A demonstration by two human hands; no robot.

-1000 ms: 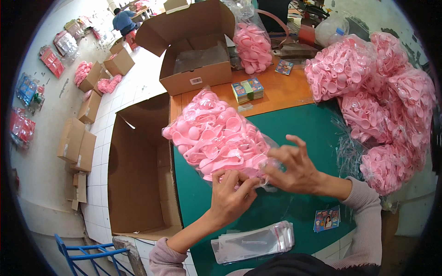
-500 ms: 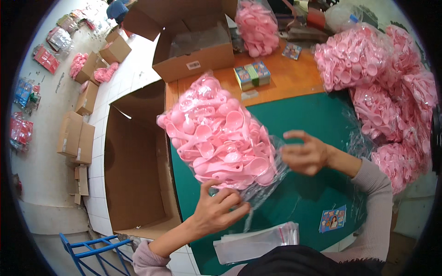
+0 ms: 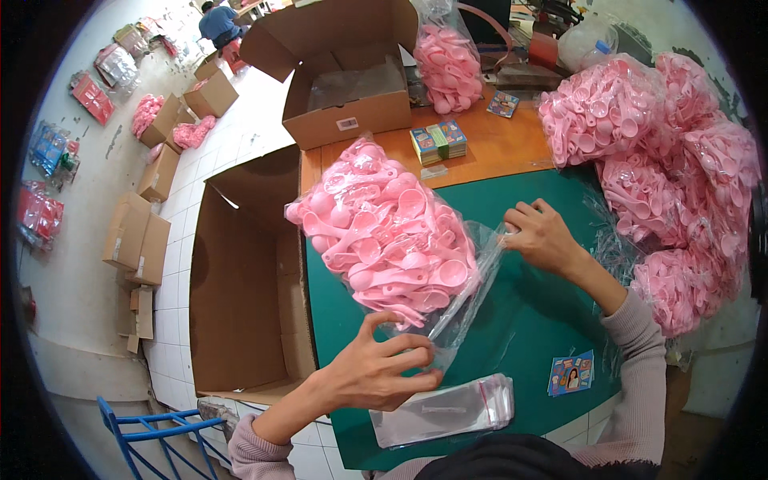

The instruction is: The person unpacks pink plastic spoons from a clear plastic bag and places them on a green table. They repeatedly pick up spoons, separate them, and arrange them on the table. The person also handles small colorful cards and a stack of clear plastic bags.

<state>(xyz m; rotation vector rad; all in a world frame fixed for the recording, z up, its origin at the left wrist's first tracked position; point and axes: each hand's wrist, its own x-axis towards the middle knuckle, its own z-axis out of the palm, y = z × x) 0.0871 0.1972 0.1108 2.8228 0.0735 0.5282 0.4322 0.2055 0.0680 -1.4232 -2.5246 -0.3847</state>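
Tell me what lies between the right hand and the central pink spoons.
In the head view, loose clear plastic film stretches from the pink spoons to the right hand.

Spoon bag [image 3: 388,232] on the mat [image 3: 536,316] — carton [image 3: 244,296] left, piled bags [image 3: 640,192] right, card stack [image 3: 440,144] behind.

Bright; white tiled floor [image 3: 260,100] overexposed — glints on clear plastic bag of pink spoons [image 3: 388,232] — black fisheye rim.
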